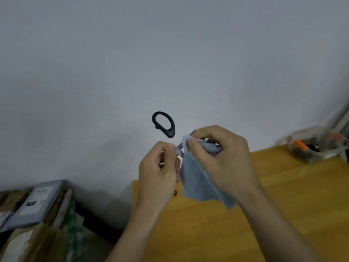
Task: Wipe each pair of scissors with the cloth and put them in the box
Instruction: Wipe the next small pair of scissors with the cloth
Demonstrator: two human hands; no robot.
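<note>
Up in front of a pale wall, the left hand (160,167) pinches the blades of black-handled scissors (164,124), one handle loop pointing up. Just right, the right hand (221,154) grips a grey cloth (198,178) around them, above a yellow table (264,205). Far right sits a clear box (309,148).

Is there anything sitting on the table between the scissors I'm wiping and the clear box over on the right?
Nothing visible. The scissors are held up in both hands, and the bare yellow table runs clear to the box at the far right edge.
</note>
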